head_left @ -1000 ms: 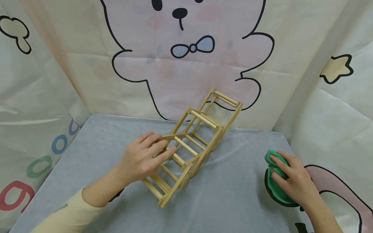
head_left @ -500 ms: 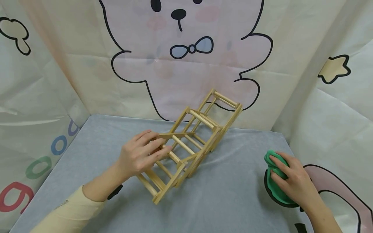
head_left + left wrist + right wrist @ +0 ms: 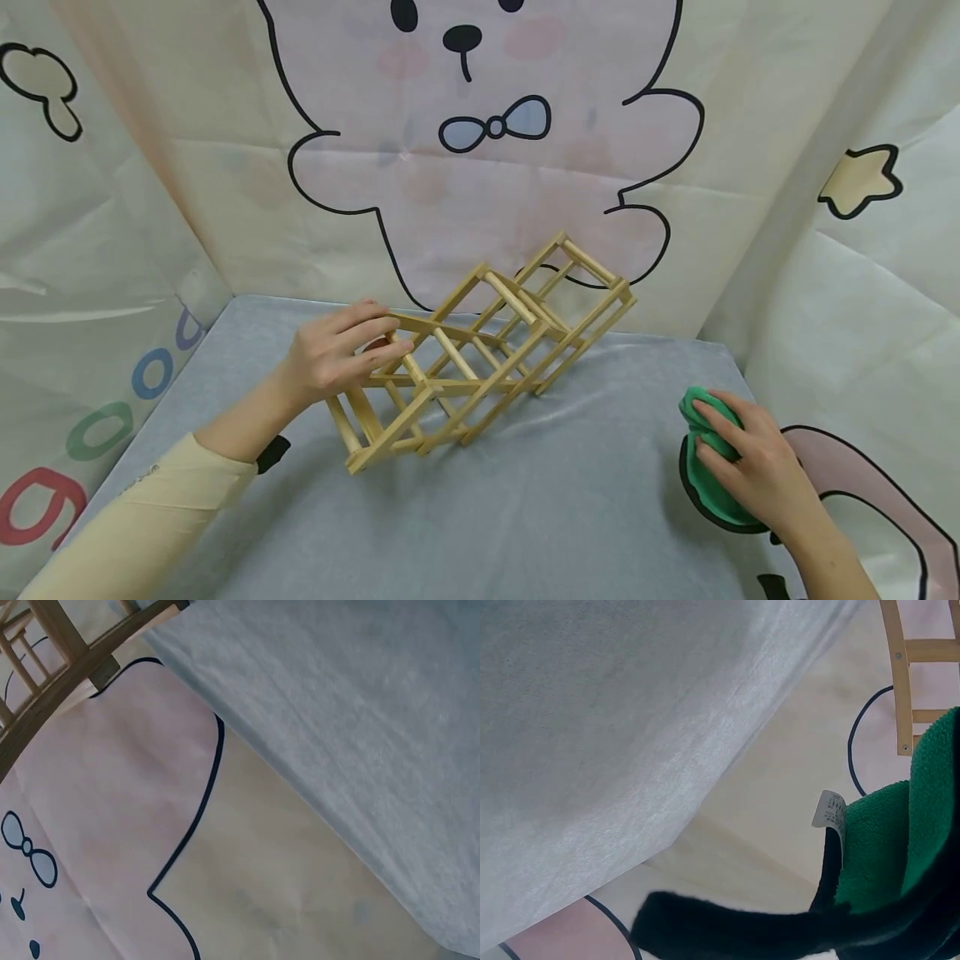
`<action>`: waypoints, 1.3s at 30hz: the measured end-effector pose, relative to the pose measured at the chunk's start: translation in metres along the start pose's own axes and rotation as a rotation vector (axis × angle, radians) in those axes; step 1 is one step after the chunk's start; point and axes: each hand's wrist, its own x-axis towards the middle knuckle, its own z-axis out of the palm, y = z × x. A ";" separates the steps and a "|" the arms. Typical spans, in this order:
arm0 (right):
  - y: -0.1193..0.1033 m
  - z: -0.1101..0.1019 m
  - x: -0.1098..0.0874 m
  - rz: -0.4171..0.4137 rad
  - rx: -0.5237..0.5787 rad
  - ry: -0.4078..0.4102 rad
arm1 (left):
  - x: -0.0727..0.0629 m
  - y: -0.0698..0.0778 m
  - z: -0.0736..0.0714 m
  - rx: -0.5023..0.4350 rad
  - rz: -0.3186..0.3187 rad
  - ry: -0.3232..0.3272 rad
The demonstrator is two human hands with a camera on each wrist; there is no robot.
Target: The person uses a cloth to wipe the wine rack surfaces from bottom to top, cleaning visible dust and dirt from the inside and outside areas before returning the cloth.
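Observation:
A light wooden rack (image 3: 455, 353) of slats and round rods, built in steps, slants across the middle of the head view. My left hand (image 3: 330, 354) grips the rack's left end, fingers bent over a rod and the thumb hidden. Part of the wooden rack (image 3: 71, 679) shows at the upper left of the left wrist view. On the right, my right hand (image 3: 765, 467) holds a folded green cloth (image 3: 712, 492) with a dark edge. The right wrist view shows the green cloth (image 3: 874, 836) close up, its fuzzy pile and a white label (image 3: 829, 810) visible.
A table with a grey-blue cover (image 3: 570, 508) lies under both hands. Behind it hangs a pale backdrop (image 3: 225, 167) printed with a cartoon bear, and printed side sheets stand at left and right. A dark object (image 3: 273, 454) shows beside the left wrist.
My left hand has moved left and away from me, taking the rack's near end with it. The rack has turned, showing more of its near side. My right hand and the cloth stay put.

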 end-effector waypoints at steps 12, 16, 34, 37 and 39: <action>-0.002 0.000 -0.001 0.013 0.007 -0.027 | -0.007 -0.020 -0.001 0.001 -0.042 -0.058; 0.000 0.000 -0.002 0.020 0.004 -0.040 | -0.012 -0.024 -0.004 -0.024 -0.077 -0.101; -0.001 0.001 -0.003 0.024 0.019 -0.031 | 0.021 0.014 -0.030 0.011 -0.418 -0.221; -0.001 0.003 -0.003 0.017 0.021 -0.022 | 0.026 0.033 -0.028 0.053 -0.456 -0.223; -0.001 0.003 -0.002 0.014 0.022 -0.021 | 0.027 0.044 -0.025 0.082 -0.470 -0.250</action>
